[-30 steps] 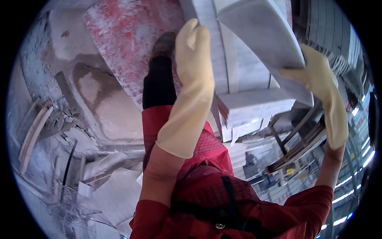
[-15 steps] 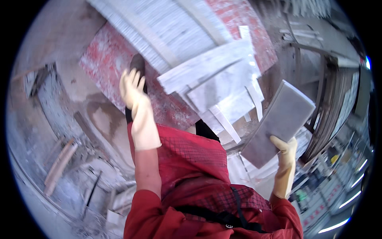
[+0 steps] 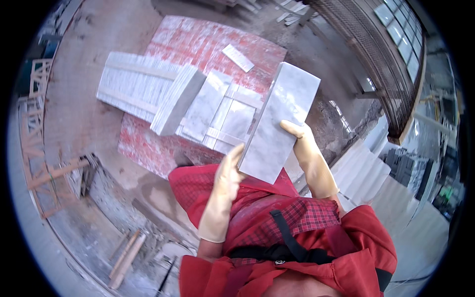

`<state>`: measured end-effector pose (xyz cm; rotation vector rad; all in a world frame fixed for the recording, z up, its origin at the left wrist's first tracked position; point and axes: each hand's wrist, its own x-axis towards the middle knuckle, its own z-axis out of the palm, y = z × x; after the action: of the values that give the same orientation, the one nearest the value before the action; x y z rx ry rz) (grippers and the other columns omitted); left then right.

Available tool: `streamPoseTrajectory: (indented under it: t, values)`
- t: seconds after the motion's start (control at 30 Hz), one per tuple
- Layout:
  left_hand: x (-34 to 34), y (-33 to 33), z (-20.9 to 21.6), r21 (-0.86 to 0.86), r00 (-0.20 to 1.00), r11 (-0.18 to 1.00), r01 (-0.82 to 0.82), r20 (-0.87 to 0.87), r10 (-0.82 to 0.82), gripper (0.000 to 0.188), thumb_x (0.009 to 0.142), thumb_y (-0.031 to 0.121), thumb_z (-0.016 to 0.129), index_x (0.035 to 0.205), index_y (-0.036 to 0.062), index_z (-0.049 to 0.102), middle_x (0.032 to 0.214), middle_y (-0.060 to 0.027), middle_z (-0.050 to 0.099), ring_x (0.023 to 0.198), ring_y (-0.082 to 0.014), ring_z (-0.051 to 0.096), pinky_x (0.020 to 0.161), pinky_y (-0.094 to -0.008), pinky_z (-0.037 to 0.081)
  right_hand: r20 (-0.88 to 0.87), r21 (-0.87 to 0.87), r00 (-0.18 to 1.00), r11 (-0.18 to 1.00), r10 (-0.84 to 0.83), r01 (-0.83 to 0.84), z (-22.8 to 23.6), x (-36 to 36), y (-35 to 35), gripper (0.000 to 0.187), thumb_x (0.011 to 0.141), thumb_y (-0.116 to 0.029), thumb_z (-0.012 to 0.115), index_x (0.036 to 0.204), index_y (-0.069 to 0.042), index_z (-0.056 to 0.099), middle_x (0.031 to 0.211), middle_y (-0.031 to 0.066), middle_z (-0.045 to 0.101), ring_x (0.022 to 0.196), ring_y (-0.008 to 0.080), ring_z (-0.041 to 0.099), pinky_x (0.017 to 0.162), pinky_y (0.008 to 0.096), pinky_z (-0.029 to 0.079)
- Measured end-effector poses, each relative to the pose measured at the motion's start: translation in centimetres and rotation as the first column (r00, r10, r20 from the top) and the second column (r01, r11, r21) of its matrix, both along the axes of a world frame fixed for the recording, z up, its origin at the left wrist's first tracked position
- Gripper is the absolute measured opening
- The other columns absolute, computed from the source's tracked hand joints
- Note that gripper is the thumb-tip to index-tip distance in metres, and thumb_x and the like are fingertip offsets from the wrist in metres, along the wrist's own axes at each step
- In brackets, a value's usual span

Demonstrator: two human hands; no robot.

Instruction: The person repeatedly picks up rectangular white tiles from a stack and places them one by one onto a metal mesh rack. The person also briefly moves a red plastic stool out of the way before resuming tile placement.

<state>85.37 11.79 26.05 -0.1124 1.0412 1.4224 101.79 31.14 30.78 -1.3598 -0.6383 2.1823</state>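
My right hand [image 3: 309, 158], in a cream rubber glove, grips a grey-white marble tile [image 3: 284, 116] by its right side, thumb on the top face and fingers hidden underneath. The tile is tilted in front of me, above my red apron. My left hand [image 3: 228, 173], gloved alike, is at the tile's lower left edge with its fingers stretched out; whether it bears any weight I cannot tell. Beyond the tile, more marble tiles [image 3: 205, 106] lie with pale strips across them, beside a row of tiles standing on edge [image 3: 136, 84].
A worn red board [image 3: 208, 42] lies under the tiles, with a loose pale strip [image 3: 238, 58] on it. A long rusty mesh frame [image 3: 363, 52] stands at the far right. Wooden offcuts [image 3: 127, 260] lie at lower left, near a wooden frame [image 3: 39, 99].
The tile has come from my right side to in front of me, in my right hand. My left hand has moved right and down to its edge. The view has turned.
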Motion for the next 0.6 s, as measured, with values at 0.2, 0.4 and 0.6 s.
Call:
streamPoseTrajectory:
  t: [0.2,0.4,0.6]
  values:
    - [6.8,3.2,4.1,0.125,0.956,0.986,-0.114,0.283,0.074,0.071,0.111,0.054,0.031,0.158,0.0014,0.037,0.156,-0.0177,0.050,0.141,-0.0347,0.049,0.120,-0.0508,0.040,-0.054,0.071,0.998,0.997,-0.031,0.034,1.4,5.7,1.5,0.058,0.089,-0.024,0.076,0.140,0.001,0.062,0.131,0.0108,0.070,0.118,0.0240,0.067,0.107,0.0393,0.048]
    - [13.4,2.8,0.0,0.132,0.879,0.984,-0.121,0.475,0.044,0.082,0.104,0.067,0.038,0.163,0.0097,0.033,0.164,-0.0177,0.039,0.146,-0.0411,0.042,0.121,-0.0636,0.032,-0.223,0.003,0.974,0.999,-0.038,0.040,-1.5,11.5,2.3,0.059,0.092,-0.025,0.075,0.144,0.000,0.058,0.136,0.0123,0.068,0.126,0.0262,0.063,0.111,0.0418,0.045]
    - [19.0,1.8,1.7,0.183,0.703,0.962,-0.201,0.712,0.012,0.084,0.101,0.070,0.039,0.161,0.0107,0.037,0.162,-0.0217,0.041,0.145,-0.0466,0.042,0.116,-0.0772,0.029,-0.231,-0.125,0.971,0.988,0.058,-0.089,-1.9,17.3,2.1,0.061,0.093,-0.025,0.075,0.145,0.000,0.057,0.140,0.0135,0.066,0.127,0.0284,0.063,0.112,0.0429,0.045]
